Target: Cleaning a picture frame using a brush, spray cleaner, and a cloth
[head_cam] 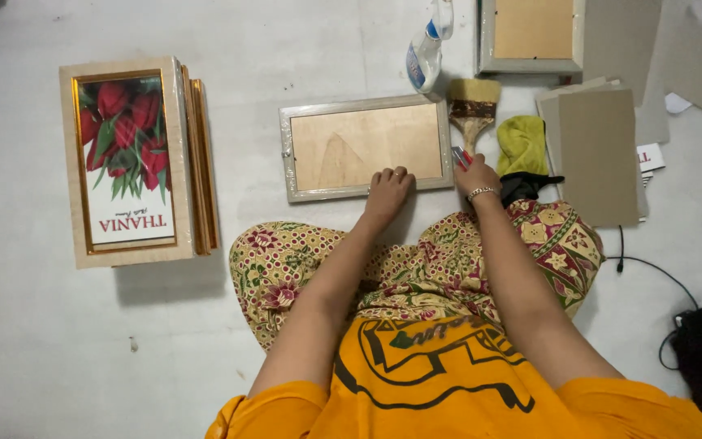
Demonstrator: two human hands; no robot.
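Left hand: the left hand (387, 189) lies palm down on the near edge of the frame (366, 147), fingers close together and pressed flat on the backing; it grips nothing
Right hand: the right hand (476, 175) sits at the frame's right near corner, fingers curled over a small red-and-silver object (460, 156); what that object is cannot be made out, and the fingertips are hidden; a bracelet rings the wrist
Frame: 1 pale frame, face down on the floor just ahead of the knees, plain wooden backing up; its front is hidden
Stack: 1 stack (136, 158) of frames well to the left (the top one shows red tulips); only the edges of those beneath show, so their count is uncertain
Second frame: 1 more frame (531, 36) at the top, face down, cut off by the picture's edge
Brush: 1 brush (473, 110) just right of the frame, handle towards the right hand, its end hidden by the hand
Bottle: 1 spray bottle (426, 50), its top cut off
Cloths: 1 yellow cloth (522, 142); 1 black cloth (527, 187) partly under the wrist
Boards: grey boards (597, 154) stacked on the right; at least 2, overlapping, exact count unclear
Cable: 1 black cable (652, 272) running to a dark shape cut off at the right
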